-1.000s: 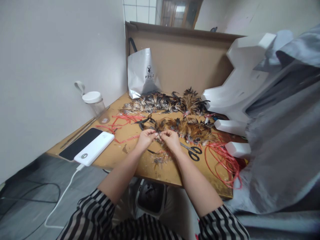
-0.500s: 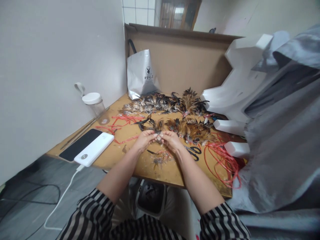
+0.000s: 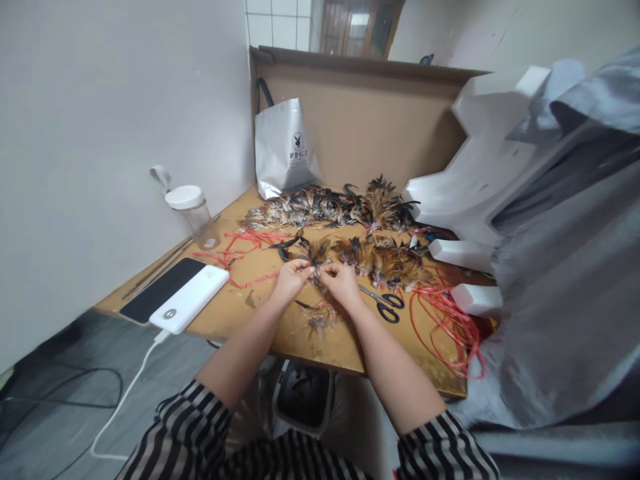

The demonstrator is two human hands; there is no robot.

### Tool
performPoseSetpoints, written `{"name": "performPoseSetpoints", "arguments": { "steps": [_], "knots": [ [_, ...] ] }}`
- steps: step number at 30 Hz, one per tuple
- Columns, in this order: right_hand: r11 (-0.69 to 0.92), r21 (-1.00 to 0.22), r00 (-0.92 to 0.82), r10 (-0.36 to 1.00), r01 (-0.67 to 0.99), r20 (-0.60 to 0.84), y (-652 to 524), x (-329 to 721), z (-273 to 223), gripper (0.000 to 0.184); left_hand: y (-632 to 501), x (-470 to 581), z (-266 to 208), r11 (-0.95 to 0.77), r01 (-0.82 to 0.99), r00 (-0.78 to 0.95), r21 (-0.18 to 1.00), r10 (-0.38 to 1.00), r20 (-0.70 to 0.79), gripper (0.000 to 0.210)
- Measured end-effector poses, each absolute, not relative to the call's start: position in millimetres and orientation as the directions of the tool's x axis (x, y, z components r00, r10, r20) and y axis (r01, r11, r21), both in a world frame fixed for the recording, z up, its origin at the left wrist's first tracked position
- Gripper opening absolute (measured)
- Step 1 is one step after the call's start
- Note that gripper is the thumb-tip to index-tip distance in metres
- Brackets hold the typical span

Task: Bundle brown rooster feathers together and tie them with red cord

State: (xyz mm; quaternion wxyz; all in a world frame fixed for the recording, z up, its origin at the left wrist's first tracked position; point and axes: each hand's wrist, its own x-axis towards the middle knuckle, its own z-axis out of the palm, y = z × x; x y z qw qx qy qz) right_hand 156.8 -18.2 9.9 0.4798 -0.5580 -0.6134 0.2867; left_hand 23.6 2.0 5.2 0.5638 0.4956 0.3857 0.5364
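My left hand (image 3: pixel 293 279) and my right hand (image 3: pixel 340 283) meet over the middle of the table, fingertips pinched close together. Between them is a small bunch of brown feathers (image 3: pixel 316 251), its tips fanning out away from me and its base hidden by my fingers. Just right of the bunch lies a row of brown and black feather bundles (image 3: pixel 390 261). Black-handled scissors (image 3: pixel 387 307) rest beside my right wrist, blades toward it. Loose feather scraps (image 3: pixel 320 315) lie on the table below my hands.
A long pile of feathers (image 3: pixel 310 207) lies at the back, before a silver bag (image 3: pixel 283 150). Red plastic strips (image 3: pixel 445 327) tangle at right, with more at left. A lidded jar (image 3: pixel 193 210), phone (image 3: pixel 160 287) and white power bank (image 3: pixel 190 300) stand left. White foam (image 3: pixel 470 173) borders the right.
My right hand has turned slightly and shifted a little left at the wrist, so more of the scissors shows. The fingers of both hands stay at the feather bunch.
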Motion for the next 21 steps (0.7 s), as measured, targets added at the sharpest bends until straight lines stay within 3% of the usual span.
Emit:
{"name": "performPoseSetpoints", "arguments": {
  "steps": [5, 10, 16, 21],
  "knots": [
    [0.165, -0.951, 0.026, 0.984, 0.263, 0.177, -19, 158, 14, 0.024, 6, 21, 1, -0.047, -0.246, 0.184, 0.968, 0.978, 0.094, 0.020],
    [0.164, -0.962, 0.035, 0.984, 0.218, 0.176, -24, 155, 22, 0.017, 8, 17, -3, 0.052, -0.340, 0.263, 0.939, 0.964, 0.042, 0.023],
    [-0.006, -0.993, -0.086, 0.996, -0.122, 0.004, -22, 154, 16, 0.023, 8, 16, -4, 0.200, -0.476, 0.359, 0.856, 0.933, -0.019, 0.024],
    [0.048, -0.996, 0.002, 0.999, -0.068, 0.048, -21, 152, 15, 0.024, 7, 18, -2, 0.093, -0.377, 0.264, 0.922, 0.965, 0.011, 0.021]
  ]
}}
